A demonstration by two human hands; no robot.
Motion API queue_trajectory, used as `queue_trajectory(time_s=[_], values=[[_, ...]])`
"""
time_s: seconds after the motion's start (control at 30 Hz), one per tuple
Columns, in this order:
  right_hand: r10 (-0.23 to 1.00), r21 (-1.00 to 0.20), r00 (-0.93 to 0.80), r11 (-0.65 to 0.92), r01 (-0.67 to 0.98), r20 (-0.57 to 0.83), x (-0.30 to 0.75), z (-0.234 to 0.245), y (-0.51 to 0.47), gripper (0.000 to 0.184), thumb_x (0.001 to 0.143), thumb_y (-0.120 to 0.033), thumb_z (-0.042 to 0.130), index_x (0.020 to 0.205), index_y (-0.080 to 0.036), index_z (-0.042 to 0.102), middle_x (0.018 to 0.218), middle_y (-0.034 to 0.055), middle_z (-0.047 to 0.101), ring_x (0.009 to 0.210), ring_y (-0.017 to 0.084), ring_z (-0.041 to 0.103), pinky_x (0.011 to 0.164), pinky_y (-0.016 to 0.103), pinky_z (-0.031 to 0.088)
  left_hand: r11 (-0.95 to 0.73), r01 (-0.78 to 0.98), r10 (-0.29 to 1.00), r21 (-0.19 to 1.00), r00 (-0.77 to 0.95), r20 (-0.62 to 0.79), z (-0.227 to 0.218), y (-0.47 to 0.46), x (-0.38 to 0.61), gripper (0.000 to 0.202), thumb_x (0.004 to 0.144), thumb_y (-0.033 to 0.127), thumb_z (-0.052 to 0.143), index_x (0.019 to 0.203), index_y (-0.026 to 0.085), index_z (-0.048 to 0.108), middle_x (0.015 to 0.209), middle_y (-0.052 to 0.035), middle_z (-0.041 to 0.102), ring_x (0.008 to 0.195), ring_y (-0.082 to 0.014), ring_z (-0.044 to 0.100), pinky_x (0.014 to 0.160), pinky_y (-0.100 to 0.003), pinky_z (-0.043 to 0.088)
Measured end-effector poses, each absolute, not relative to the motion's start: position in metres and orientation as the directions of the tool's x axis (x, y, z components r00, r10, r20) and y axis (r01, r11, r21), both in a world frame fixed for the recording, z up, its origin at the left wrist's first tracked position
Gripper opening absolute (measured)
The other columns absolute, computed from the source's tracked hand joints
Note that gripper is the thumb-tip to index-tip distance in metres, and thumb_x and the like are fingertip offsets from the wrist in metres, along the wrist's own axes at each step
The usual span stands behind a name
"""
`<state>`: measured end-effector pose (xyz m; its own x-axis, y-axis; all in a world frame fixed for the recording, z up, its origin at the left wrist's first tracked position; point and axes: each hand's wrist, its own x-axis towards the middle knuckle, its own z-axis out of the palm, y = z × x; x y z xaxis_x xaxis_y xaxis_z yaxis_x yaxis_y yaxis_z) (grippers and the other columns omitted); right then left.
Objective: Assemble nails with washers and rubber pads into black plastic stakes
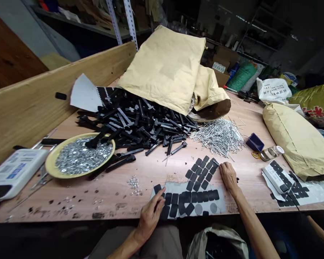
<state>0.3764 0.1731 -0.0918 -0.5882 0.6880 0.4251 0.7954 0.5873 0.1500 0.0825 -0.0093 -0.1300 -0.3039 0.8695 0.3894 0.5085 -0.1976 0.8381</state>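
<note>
My left hand is at the left edge of a pale backing sheet, its index finger stretched out and thumb apart. The fingertips lie beside a black rounded pad. Several more black pads sit in rows on the sheet. Farther right, my right hand is closed, its fingertips down at the corner of another group of black pads laid out on the table. A small shiny sliver shows by those fingertips; what they pinch is too small to make out.
Black plastic parts lie heaped behind, beside a pile of metal pins. A yellow bowl of small metal pieces stands left, near a white box. Loose nuts lie nearby. Paper sacks and a jar stand farther back.
</note>
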Motion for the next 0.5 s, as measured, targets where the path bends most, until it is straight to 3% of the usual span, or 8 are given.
queue_trajectory(time_s=[0.1, 0.2, 0.33, 0.5], values=[[0.599, 0.149, -0.720, 0.724, 0.674, 0.350, 0.372, -0.101, 0.162, 0.032, 0.095, -0.014, 0.030, 0.076, -0.018, 0.056, 0.073, 0.0061, 0.054, 0.066, 0.018, 0.046, 0.061, 0.029, 0.041, -0.259, 0.643, 0.808, 0.721, -0.264, 0.526, -0.136, -0.008, 0.085, 0.027, 0.091, 0.030, 0.044, 0.109, 0.019, 0.061, 0.072, -0.0016, 0.071, 0.055, -0.0106, 0.065, 0.059, -0.018, 0.053], [0.475, 0.122, -0.831, 0.843, 0.524, 0.288, 0.367, -0.102, 0.157, 0.031, 0.095, -0.013, 0.029, 0.083, -0.018, 0.057, 0.074, 0.0051, 0.055, 0.064, 0.016, 0.046, 0.058, 0.028, 0.042, -0.228, 0.680, 0.807, 0.697, -0.268, 0.525, -0.138, -0.007, 0.087, 0.028, 0.091, 0.027, 0.044, 0.114, 0.019, 0.058, 0.068, 0.0005, 0.069, 0.053, -0.0103, 0.064, 0.057, -0.018, 0.053], [0.584, 0.070, -0.742, 0.769, 0.636, 0.329, 0.367, -0.096, 0.166, 0.035, 0.095, -0.010, 0.023, 0.083, -0.015, 0.056, 0.073, 0.0072, 0.053, 0.062, 0.017, 0.045, 0.052, 0.029, 0.042, -0.194, 0.692, 0.817, 0.696, -0.278, 0.505, -0.137, -0.007, 0.087, 0.029, 0.090, 0.028, 0.044, 0.115, 0.019, 0.057, 0.066, 0.0018, 0.068, 0.051, -0.0101, 0.064, 0.055, -0.018, 0.053], [0.481, 0.002, -0.848, 0.870, 0.494, 0.222, 0.365, -0.099, 0.164, 0.035, 0.096, -0.015, 0.026, 0.078, -0.021, 0.055, 0.068, 0.0024, 0.052, 0.058, 0.015, 0.045, 0.053, 0.027, 0.044, -0.198, 0.675, 0.824, 0.711, -0.278, 0.494, -0.134, -0.006, 0.088, 0.030, 0.089, 0.025, 0.047, 0.118, 0.019, 0.055, 0.064, 0.0035, 0.066, 0.050, -0.0087, 0.062, 0.054, -0.016, 0.053]])
